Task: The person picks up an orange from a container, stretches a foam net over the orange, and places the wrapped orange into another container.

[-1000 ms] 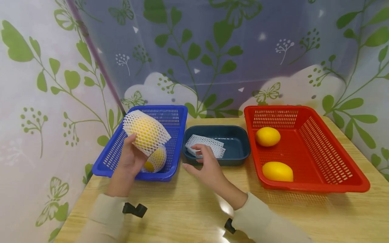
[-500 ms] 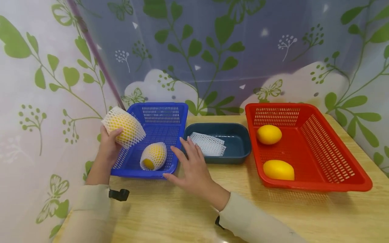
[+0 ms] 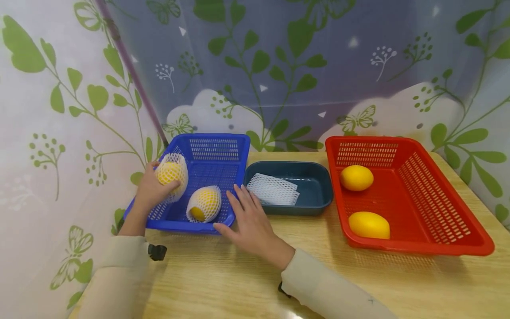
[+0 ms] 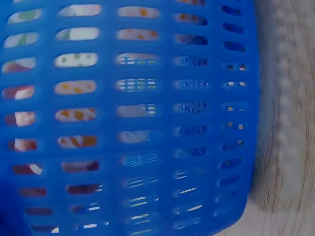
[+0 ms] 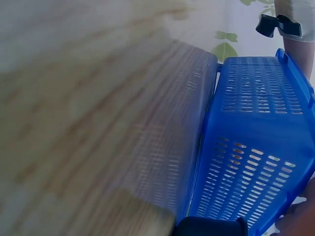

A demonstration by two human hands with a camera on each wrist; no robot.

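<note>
My left hand (image 3: 153, 188) grips a yellow oval fruit in a white foam net (image 3: 172, 175), its thumb across the near side. The fruit is over the left part of the blue basket (image 3: 217, 166). A second netted yellow fruit (image 3: 205, 204) lies in the front of that basket, its bare yellow end facing me. My right hand (image 3: 250, 221) has its fingers extended at the basket's front right corner, holding nothing. The left wrist view is filled by the slotted blue basket wall (image 4: 165, 98), which hides the hand. In the right wrist view the basket's side (image 5: 251, 162) shows beside the table.
A dark teal dish (image 3: 312, 190) with flat white foam nets (image 3: 272, 188) stands between the baskets. On the right, a red basket (image 3: 414, 186) holds two bare yellow fruits (image 3: 356, 178). Patterned cloth (image 3: 279, 75) hangs behind and at the left of the wooden table (image 3: 223, 274).
My left hand moved the netted fruit left, then lowered it into the blue basket's left side. My right hand moved left from over the teal dish to the blue basket's corner.
</note>
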